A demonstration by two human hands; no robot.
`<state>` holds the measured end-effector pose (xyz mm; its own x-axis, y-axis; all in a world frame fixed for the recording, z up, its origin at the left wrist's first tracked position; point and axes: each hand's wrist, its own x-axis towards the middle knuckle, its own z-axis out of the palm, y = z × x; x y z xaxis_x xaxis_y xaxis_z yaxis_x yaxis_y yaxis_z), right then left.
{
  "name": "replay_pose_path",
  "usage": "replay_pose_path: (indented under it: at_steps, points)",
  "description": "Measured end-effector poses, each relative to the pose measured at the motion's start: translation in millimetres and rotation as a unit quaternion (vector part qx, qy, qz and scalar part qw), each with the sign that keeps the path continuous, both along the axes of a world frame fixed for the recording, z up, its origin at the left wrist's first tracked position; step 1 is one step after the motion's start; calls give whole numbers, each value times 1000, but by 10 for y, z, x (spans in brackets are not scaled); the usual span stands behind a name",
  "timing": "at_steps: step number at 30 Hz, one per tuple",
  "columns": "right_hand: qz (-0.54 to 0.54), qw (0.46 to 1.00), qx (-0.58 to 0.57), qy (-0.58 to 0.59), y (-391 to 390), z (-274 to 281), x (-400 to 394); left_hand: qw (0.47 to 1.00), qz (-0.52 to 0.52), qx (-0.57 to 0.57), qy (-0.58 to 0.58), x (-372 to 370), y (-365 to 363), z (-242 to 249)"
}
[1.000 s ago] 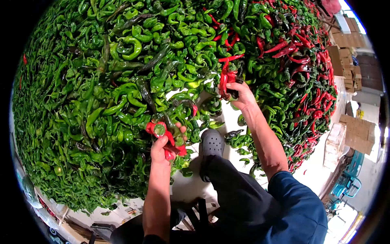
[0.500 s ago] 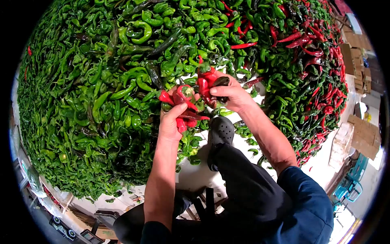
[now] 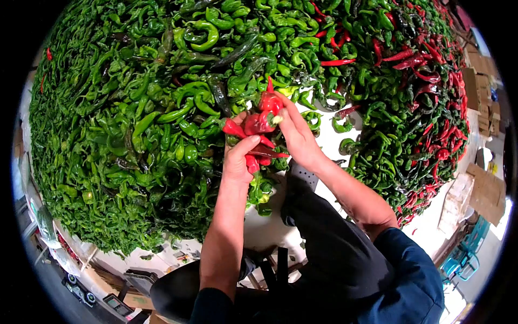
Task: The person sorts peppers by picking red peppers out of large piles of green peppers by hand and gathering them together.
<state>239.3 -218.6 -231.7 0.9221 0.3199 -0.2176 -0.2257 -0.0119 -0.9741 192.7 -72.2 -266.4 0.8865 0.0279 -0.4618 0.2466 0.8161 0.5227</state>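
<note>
My left hand (image 3: 238, 156) is closed around a bunch of red peppers (image 3: 259, 124), its thumb pressed across them. Some point left, others right and down between the fingers. My right hand (image 3: 298, 135) is at the bunch's upper right, fingers against a shiny red pepper (image 3: 270, 101) whose thin tip points up. Parts of its fingers are hidden behind the peppers. Beyond both hands lies a big heap of green peppers (image 3: 178, 113), with a few dark ones among them.
Red peppers (image 3: 415, 59) lie mixed with green ones on the right. White floor (image 3: 329, 140) shows between the piles. My grey clog (image 3: 303, 175) stands just below my hands. Cardboard boxes (image 3: 485, 194) and a teal metal frame (image 3: 467, 248) are at the far right.
My right hand has brought its red peppers against the left hand's bunch. The dark pepper under its thumb no longer shows. The view has shifted slightly.
</note>
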Motion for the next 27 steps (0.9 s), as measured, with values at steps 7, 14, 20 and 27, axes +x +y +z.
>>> replay_pose_path:
  at_steps: [7, 14, 20, 27]
  points:
    - [82, 993, 80, 9, 150, 407, 138, 997, -14, 68, -40, 144, 262, 565]
    - [88, 971, 194, 106, 759, 1087, 239, 982, -128, 139, -23, 229, 1022, 1541]
    - [145, 942, 213, 215, 1573, 1883, -139, 990, -17, 126, -60, -478, 1646, 2081]
    - [234, 963, 99, 92, 2516, 2804, -1177, 965, 235, 19, -115, -1650, 1957, 2564]
